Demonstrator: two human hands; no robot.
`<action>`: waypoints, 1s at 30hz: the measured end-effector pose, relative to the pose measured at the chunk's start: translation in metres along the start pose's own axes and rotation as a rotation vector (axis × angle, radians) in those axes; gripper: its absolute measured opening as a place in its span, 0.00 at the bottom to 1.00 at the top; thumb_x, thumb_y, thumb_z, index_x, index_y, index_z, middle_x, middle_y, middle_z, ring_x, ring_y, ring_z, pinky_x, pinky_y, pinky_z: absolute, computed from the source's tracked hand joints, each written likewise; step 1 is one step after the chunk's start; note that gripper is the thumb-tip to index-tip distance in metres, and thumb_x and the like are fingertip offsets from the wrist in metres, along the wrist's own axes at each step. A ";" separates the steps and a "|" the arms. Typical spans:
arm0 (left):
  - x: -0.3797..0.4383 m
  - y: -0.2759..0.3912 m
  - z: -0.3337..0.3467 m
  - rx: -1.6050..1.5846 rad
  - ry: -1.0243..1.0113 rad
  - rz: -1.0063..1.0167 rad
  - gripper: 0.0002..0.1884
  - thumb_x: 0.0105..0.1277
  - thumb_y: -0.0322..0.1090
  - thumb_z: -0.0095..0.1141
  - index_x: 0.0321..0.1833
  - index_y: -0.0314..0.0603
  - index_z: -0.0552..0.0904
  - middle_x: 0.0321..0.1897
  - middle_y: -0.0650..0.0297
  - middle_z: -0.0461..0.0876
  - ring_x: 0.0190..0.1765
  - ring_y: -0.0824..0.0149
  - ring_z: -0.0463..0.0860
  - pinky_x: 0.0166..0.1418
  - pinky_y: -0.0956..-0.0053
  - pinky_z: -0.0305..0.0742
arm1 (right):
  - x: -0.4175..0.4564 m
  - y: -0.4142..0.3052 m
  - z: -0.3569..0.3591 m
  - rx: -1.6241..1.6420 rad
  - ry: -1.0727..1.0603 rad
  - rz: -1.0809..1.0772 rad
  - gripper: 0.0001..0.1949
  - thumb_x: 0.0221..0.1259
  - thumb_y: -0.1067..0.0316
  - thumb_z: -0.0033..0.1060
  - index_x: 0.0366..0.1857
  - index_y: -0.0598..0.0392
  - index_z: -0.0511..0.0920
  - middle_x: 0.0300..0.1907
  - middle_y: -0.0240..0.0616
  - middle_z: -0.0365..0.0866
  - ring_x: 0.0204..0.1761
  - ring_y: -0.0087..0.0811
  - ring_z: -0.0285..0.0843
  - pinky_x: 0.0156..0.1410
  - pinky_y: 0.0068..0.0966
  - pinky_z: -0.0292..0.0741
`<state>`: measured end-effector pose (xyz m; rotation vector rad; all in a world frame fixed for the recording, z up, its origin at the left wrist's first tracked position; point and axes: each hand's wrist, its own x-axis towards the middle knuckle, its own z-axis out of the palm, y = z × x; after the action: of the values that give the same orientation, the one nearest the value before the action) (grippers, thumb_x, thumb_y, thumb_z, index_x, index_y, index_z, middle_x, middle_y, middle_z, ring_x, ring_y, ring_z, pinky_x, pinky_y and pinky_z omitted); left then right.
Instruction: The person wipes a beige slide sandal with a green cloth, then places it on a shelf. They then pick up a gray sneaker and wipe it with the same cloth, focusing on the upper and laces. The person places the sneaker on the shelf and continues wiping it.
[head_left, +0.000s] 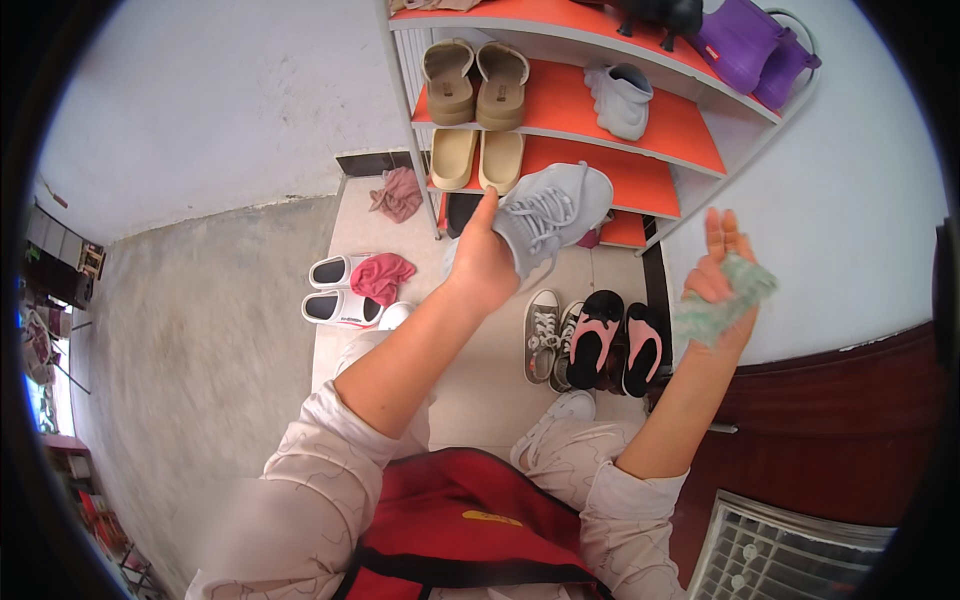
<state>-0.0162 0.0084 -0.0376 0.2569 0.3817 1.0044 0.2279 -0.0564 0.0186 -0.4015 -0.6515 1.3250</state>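
My left hand (486, 270) grips a light grey lace-up sneaker (559, 206) by its heel and collar, the toe pointing up and to the right. My thumb lies along the near side of the shoe, which is held in front of the lower shelves of a shoe rack (570, 133). Out to the right, against the white wall, my right hand (720, 281) holds a pale green cloth (727, 300). The cloth is blurred and crumpled across the palm, with two fingers pointing up. Shoe and cloth are apart.
Brown clogs (475, 82), beige slides (477, 159), a grey shoe (622, 99) and purple boots (750, 52) stand on the rack. Canvas sneakers (541, 334) and black-and-pink flip-flops (598, 337) sit on the floor. A red cloth (382, 277) lies on white slides (330, 271); a pink cloth (399, 195) is behind.
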 end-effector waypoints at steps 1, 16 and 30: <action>-0.002 0.001 0.004 -0.027 -0.005 0.001 0.34 0.76 0.59 0.34 0.72 0.38 0.63 0.69 0.56 0.69 0.70 0.57 0.68 0.74 0.63 0.62 | 0.002 0.003 0.003 -0.173 0.093 -0.025 0.19 0.69 0.61 0.51 0.59 0.59 0.72 0.55 0.46 0.78 0.18 0.16 0.67 0.20 0.16 0.67; -0.014 -0.034 0.018 0.186 -0.033 0.078 0.27 0.74 0.58 0.41 0.60 0.42 0.73 0.54 0.64 0.78 0.58 0.66 0.75 0.63 0.68 0.67 | -0.006 0.087 0.034 -1.335 0.108 0.208 0.25 0.66 0.45 0.55 0.26 0.62 0.82 0.21 0.46 0.80 0.29 0.36 0.81 0.37 0.31 0.72; -0.099 -0.059 0.037 -0.142 -0.266 -0.193 0.24 0.72 0.42 0.49 0.67 0.38 0.69 0.64 0.59 0.74 0.66 0.61 0.71 0.73 0.63 0.60 | -0.086 0.056 0.046 -1.185 0.235 -0.233 0.17 0.72 0.59 0.50 0.33 0.62 0.83 0.26 0.35 0.84 0.28 0.19 0.71 0.36 0.22 0.68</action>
<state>-0.0022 -0.1085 -0.0075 0.2177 0.0898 0.7911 0.1466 -0.1322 0.0014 -1.3598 -1.2003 0.5291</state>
